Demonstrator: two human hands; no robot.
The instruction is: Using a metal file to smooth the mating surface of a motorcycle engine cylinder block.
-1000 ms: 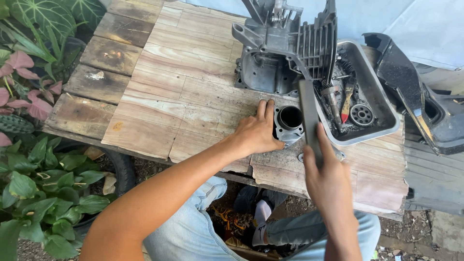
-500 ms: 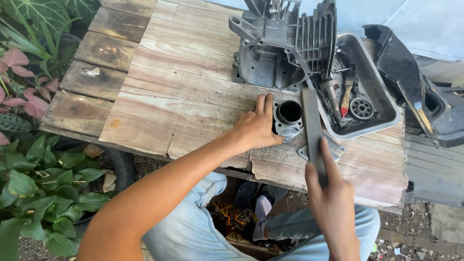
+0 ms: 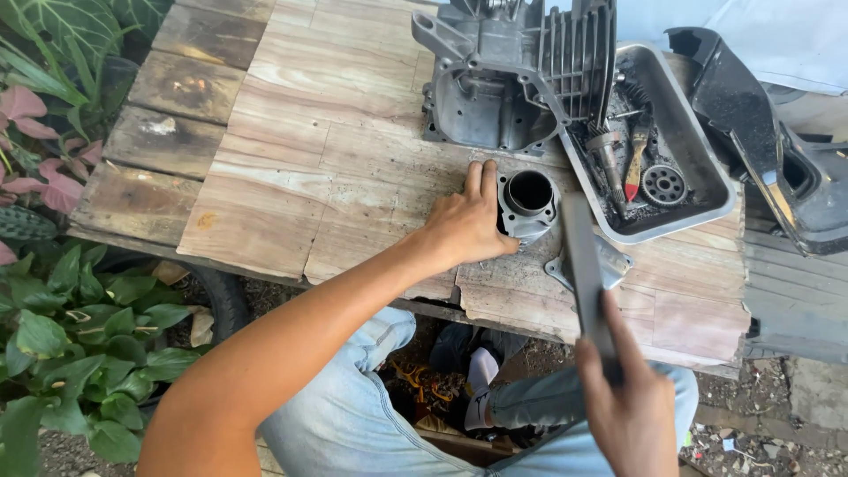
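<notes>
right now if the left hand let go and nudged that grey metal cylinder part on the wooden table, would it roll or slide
The grey metal cylinder part stands bore-up on a wide flanged base, so it would probably slide, not roll. It looks like thick cast metal, likely heavy for its size and rigid. The rough wooden table should resist sliding under the left hand.

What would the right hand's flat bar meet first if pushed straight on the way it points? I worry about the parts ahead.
Probably the small metal cover under the flat bar held by the right hand, then the tray; bar height is unclear.
</notes>
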